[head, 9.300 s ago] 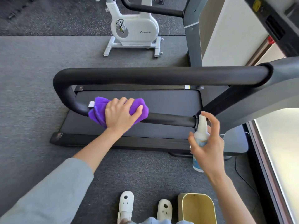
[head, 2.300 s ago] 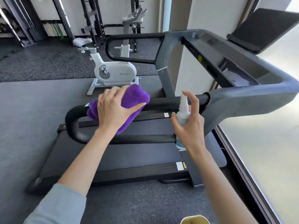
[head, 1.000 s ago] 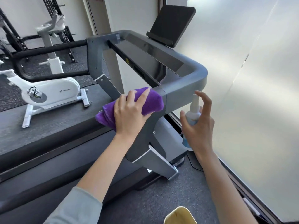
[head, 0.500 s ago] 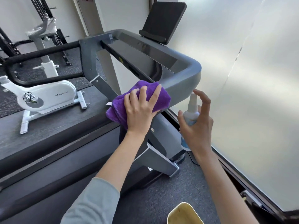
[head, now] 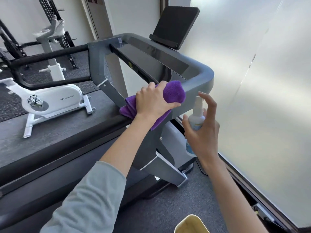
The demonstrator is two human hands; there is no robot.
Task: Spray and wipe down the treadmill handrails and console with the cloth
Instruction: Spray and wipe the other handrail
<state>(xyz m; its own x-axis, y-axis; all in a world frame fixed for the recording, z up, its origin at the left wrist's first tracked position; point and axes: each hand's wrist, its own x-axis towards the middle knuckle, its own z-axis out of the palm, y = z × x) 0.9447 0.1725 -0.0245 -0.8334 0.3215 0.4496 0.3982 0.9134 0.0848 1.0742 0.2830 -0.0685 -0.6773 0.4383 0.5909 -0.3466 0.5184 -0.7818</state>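
My left hand [head: 152, 102] grips a bunched purple cloth [head: 174, 92] and presses it on the grey treadmill frame where the near black handrail [head: 67, 130] meets the console corner [head: 200, 78]. My right hand [head: 204, 132] holds a small white spray bottle [head: 196, 117] upright just right of the cloth, forefinger raised above the nozzle. The dark console panel [head: 151, 56] and a black tablet holder [head: 175, 26] lie beyond. The far handrail [head: 48, 56] runs off to the left.
A white exercise bike [head: 50, 100] stands on the dark floor beyond the treadmill. A frosted glass wall [head: 260, 81] runs close along the right. A pale yellow bin rim [head: 190, 224] shows at the bottom edge. Black racks stand at the far left.
My left hand has slid the cloth from the lower handrail along to the console corner, wrapping further over it. The spray bottle stays beside it in my right hand.
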